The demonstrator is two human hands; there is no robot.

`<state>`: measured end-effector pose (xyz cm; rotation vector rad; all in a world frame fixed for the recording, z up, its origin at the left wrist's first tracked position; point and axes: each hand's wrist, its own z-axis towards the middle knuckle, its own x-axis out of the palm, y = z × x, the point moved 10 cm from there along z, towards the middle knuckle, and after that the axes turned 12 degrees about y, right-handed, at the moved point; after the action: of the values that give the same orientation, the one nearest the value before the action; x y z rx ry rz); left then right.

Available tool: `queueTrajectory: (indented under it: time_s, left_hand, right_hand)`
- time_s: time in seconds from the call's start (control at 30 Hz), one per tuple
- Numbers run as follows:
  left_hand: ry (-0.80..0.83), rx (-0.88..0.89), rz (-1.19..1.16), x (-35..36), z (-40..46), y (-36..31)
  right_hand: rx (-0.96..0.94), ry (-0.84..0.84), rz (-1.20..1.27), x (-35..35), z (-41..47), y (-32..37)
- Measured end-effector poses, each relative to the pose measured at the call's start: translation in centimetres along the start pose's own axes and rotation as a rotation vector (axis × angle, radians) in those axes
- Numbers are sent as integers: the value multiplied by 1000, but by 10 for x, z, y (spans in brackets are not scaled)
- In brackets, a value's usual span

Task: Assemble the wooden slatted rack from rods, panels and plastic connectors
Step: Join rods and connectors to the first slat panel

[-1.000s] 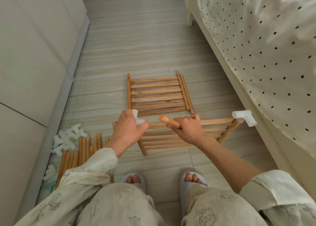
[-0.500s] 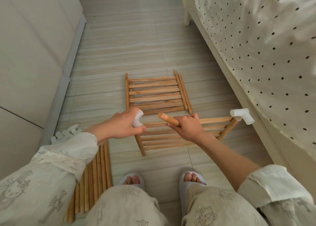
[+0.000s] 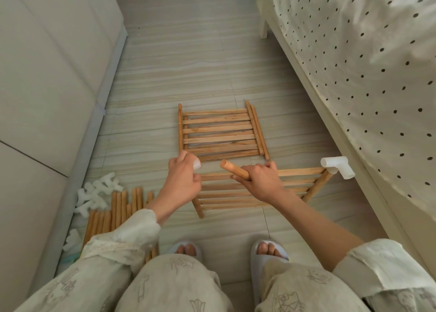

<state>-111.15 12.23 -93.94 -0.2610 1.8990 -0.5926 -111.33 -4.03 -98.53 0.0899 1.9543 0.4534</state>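
My left hand is gripping a white plastic connector. My right hand is gripping a rod of the slatted panel, held just above the floor. A second connector is sitting on the panel's far-right corner. Spare panels are lying beyond it.

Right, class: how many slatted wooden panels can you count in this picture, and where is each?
2. One slatted panel lies flat on the floor ahead; the other panel is nearer, at the person's hands, a white connector on its far right corner. Overlapping panels would hide.
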Motion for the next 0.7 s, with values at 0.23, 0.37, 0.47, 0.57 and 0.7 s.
queueTrajectory:
  time_s: [0.23, 0.37, 0.47, 0.57, 0.7]
  left_hand:
    - [192, 282, 162, 8, -1, -8]
    - [157, 279, 217, 6, -1, -10]
    - [89, 183, 322, 0, -1, -9]
    - [-10, 61, 375, -6, -2, -6]
    - [-124, -34, 260, -9, -9, -1]
  right_hand:
    - [-16, -6, 8, -2, -2, 2]
    - [-7, -3, 5, -1, -2, 1]
    - [5, 11, 11, -2, 0, 1]
    - [16, 10, -6, -2, 1, 0]
    - [21, -7, -23, -1, -1, -1]
